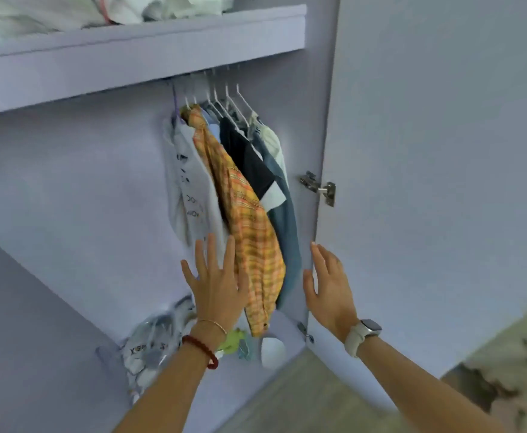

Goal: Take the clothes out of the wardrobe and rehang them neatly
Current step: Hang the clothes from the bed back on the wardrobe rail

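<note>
My hands are both spread flat and hold nothing: left hand [215, 285] against the orange plaid shirt [249, 226], right hand [328, 282] near the door edge. Tugging the bunched clothes [240, 170] low could slip them off the hangers [224, 98] up on the rail.

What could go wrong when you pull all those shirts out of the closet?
The orange plaid shirt looks bunched crookedly near its hanger, so it might slip off when lifted. The white hangers sit packed closely together, so their hooks could tangle and drag out a neighbour, like the dark shirt. Both the left hand and right hand are open, gripping nothing yet; anything that falls would likely land on the plastic bags piled below.
</note>
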Demonstrator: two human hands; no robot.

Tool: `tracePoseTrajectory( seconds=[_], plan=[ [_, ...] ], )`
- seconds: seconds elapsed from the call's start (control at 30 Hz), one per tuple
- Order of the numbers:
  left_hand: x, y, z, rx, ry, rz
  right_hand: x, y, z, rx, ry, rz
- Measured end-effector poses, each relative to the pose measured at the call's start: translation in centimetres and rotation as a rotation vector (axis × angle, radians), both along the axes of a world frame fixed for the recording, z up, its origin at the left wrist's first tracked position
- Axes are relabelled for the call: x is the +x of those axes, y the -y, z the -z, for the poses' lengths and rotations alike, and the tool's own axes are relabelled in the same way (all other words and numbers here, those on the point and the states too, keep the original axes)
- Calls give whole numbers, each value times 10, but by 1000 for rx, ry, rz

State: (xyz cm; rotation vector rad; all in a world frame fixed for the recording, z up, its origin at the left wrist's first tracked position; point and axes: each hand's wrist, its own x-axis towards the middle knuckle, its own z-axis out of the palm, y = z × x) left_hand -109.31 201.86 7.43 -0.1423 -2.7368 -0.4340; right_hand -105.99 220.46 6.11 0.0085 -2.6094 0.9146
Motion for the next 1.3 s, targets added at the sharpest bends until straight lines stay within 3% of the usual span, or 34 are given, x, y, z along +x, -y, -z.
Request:
tracePoseTrajectory(
  seconds=[0.1, 0.3, 0.73, 1.0, 1.3],
  plan=[
    [28, -66, 40, -42, 165, 217, 72, -59, 40, -8, 172, 231],
    [117, -210, 88, -147, 312, 700, 233, -159, 97, -100, 445, 725],
    [358, -432, 178, -454, 498, 1499, 554, -253, 208, -525, 661, 1575],
    [486, -494, 266, -805, 613, 1696, 712, -302, 261, -655, 694, 1973],
    [544, -526, 326, -1078, 632, 1710, 810, -348, 306, -701, 632, 2077]
  ],
)
